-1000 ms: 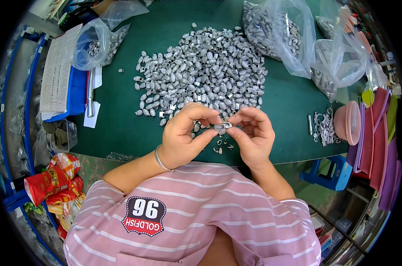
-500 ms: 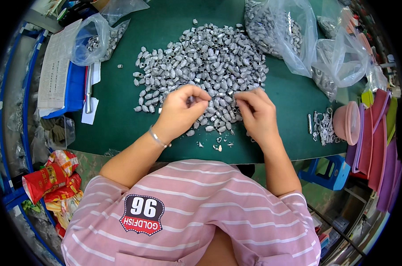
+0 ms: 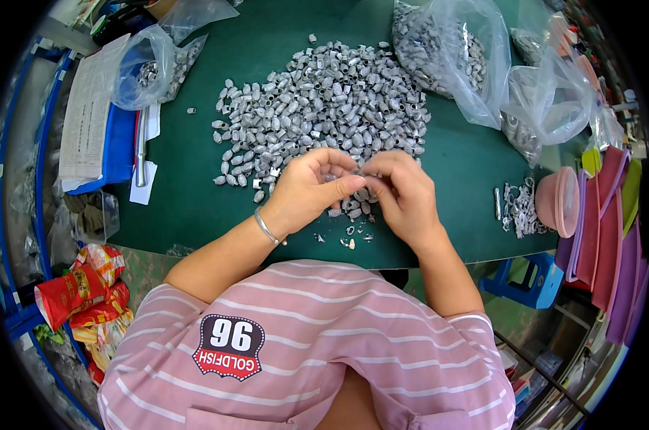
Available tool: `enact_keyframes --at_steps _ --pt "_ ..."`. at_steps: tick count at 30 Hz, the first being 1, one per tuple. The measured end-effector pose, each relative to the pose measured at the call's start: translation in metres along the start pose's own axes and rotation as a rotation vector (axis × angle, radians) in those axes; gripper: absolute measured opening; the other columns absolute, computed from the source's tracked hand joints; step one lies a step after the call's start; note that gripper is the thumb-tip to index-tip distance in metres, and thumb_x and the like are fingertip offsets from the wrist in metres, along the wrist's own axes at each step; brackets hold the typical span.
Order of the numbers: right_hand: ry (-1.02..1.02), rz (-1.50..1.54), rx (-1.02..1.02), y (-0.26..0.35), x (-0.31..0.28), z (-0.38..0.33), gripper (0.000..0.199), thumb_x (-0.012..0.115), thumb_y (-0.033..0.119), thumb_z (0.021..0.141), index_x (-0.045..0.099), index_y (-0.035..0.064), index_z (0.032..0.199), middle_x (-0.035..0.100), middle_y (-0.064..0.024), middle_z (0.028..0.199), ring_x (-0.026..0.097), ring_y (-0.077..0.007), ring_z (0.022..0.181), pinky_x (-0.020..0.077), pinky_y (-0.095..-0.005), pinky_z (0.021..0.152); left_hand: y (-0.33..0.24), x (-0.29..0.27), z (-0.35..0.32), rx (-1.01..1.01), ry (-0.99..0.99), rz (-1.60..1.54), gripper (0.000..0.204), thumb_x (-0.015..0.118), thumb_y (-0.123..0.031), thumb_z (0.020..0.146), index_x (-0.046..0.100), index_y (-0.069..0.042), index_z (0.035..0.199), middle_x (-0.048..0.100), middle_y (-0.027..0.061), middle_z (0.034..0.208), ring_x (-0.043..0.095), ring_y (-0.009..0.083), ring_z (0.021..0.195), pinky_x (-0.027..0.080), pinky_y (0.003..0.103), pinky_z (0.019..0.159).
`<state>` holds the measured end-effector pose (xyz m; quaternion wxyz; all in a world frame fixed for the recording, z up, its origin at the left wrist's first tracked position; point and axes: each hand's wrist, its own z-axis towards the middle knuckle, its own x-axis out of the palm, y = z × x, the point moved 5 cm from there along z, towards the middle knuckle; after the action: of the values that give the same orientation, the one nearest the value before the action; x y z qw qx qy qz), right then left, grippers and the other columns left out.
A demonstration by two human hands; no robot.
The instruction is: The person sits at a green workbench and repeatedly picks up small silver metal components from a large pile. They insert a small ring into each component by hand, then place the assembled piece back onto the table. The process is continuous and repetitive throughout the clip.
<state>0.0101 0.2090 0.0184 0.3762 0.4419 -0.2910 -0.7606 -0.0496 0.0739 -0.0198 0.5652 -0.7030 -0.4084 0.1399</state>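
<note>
A broad heap of small grey metal pieces (image 3: 324,93), barrel-shaped and hollow, lies on the green table (image 3: 181,150). At its near edge my left hand (image 3: 314,183) is closed, thumb and fingers brought together, with a silver bangle on the wrist. Facing it, my right hand (image 3: 405,193) is closed in a pinch. The fingertips of both hands almost touch over the near pieces. Whatever sits between them is too small and hidden to make out. A few pale scraps (image 3: 349,242) lie on the table just below the hands.
Clear plastic bags (image 3: 475,64) of similar pieces stand at the back right, a smaller bag (image 3: 185,68) at the back left. A blue tray (image 3: 120,143) with printed paper is on the left. Right are silvery loops (image 3: 521,208) and a pink tub (image 3: 557,201).
My hands have come together from apart. The left moved right and slightly nearer to me, the right moved left; their fingertips now meet.
</note>
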Motion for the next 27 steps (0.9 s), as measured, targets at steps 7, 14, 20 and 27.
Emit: enact_keyframes --at_steps 7,14,20,27 --pt "-0.144 0.172 0.18 0.006 -0.005 -0.014 0.018 0.064 -0.007 0.074 0.059 0.0016 0.089 0.057 -0.006 0.089 0.051 -0.0085 0.059 0.0403 -0.0214 0.048 0.005 0.008 -0.01 -0.092 0.132 -0.435 0.018 0.056 -0.006 0.087 0.057 0.002 0.104 0.062 0.0075 0.087 0.059 0.0111 0.074 0.05 0.023 0.065" --pt "-0.129 0.16 0.087 0.012 -0.003 -0.013 0.016 0.064 -0.006 0.075 0.062 0.0001 0.089 0.057 -0.007 0.084 0.051 -0.0113 0.06 0.0401 -0.0208 0.049 0.005 0.006 -0.011 -0.052 0.159 -0.507 0.019 0.056 -0.002 0.086 0.055 0.003 0.105 0.061 0.0105 0.094 0.06 0.0141 0.079 0.051 0.024 0.068" --pt "-0.134 0.126 0.081 0.017 -0.002 -0.014 0.015 0.067 -0.006 0.073 0.064 0.0001 0.087 0.056 -0.0075 0.078 0.052 -0.0135 0.064 0.0408 -0.0219 0.051 -0.002 0.009 -0.013 0.109 0.083 -0.362 0.023 0.06 0.003 0.081 0.055 0.004 0.103 0.06 0.0114 0.096 0.06 0.0143 0.079 0.051 0.025 0.071" --pt "-0.142 0.158 0.101 0.017 -0.003 -0.018 0.015 0.068 -0.005 0.072 0.065 0.0002 0.086 0.056 -0.0068 0.08 0.051 -0.011 0.061 0.0404 -0.0213 0.049 0.003 0.006 -0.014 0.183 0.101 -0.381 0.02 0.061 0.007 0.079 0.056 0.003 0.098 0.06 0.0121 0.096 0.059 0.0151 0.081 0.051 0.026 0.072"
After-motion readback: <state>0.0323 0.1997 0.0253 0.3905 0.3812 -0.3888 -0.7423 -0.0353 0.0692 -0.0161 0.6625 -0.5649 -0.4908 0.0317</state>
